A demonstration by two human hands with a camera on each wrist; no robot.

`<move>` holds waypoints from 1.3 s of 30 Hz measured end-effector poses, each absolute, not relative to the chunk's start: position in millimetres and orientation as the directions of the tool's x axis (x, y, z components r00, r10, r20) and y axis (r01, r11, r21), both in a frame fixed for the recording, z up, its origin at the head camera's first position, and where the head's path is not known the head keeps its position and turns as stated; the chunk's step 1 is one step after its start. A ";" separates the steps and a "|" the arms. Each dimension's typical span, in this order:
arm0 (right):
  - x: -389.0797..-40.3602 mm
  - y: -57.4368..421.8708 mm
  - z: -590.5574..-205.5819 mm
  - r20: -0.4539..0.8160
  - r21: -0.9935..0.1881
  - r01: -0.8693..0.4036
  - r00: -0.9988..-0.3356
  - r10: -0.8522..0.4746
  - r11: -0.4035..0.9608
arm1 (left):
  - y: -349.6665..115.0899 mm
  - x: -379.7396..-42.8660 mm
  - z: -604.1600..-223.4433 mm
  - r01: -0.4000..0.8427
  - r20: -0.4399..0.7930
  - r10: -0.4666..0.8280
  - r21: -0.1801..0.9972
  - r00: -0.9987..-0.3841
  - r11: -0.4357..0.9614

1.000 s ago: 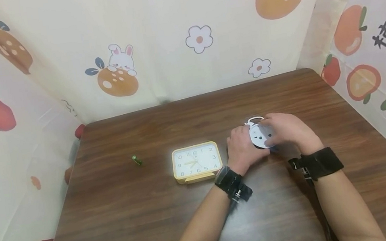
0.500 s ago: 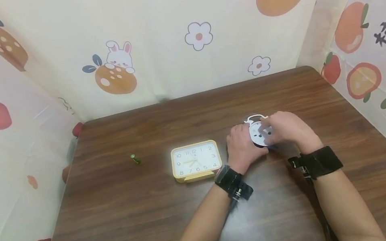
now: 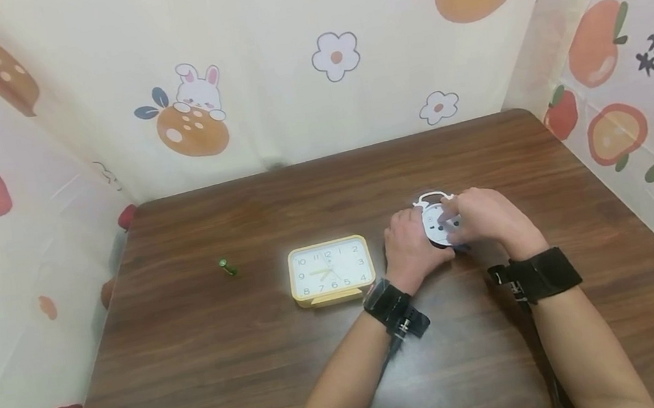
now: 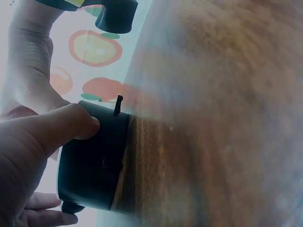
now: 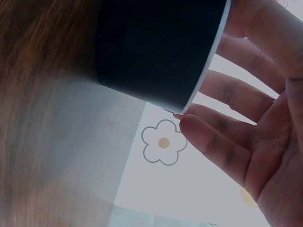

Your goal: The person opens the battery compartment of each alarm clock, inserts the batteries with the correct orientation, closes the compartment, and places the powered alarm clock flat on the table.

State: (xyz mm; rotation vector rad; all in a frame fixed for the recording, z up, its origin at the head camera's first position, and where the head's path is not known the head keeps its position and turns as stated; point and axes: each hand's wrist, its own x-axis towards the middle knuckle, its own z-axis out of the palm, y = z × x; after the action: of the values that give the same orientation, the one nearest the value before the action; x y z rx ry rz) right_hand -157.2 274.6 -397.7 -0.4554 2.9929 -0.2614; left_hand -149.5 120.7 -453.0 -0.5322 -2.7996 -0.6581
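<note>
A round alarm clock with a white face-up panel, small dark knobs and a white top handle lies on the table. Its dark side wall shows in the left wrist view. My left hand grips the clock from the left, thumb against that wall. My right hand reaches over from the right, thumb and a fingertip at a knob on the panel; these fingertips partly hide it. In the right wrist view, the other fingers spread beside the clock's pale rim.
A yellow-framed rectangular clock lies face up, just left of my left wrist. Farther left is a small green cylindrical object. Fruit-patterned curtains stand behind and beside the brown wooden table.
The head view has shifted slightly. My right fingertips have shifted slightly on the panel, showing more of the handle and knobs. My left hand keeps its grip on the alarm clock.
</note>
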 end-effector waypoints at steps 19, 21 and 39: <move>-159.1 274.0 -398.3 -0.096 -0.191 -0.269 -0.952 -0.291 0.944 | 119.5 -151.0 -452.5 0.400 0.275 0.307 0.401 -0.911 0.824; -159.0 274.1 -397.7 -0.100 -0.192 -0.273 -0.950 -0.296 0.943 | 119.9 -150.9 -452.7 0.398 0.271 0.308 0.408 -0.912 0.822; -162.4 276.3 -397.6 -0.057 -0.159 -0.347 -0.931 -0.359 0.924 | 121.7 -150.8 -453.9 0.403 0.293 0.305 0.385 -0.906 0.830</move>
State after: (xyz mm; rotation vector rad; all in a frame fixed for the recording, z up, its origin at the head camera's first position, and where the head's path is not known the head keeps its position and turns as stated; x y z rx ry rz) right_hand -162.4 276.3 -397.6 -0.5511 2.9982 -0.2237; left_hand -150.8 121.7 -453.9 -0.5472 -2.7926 -0.6580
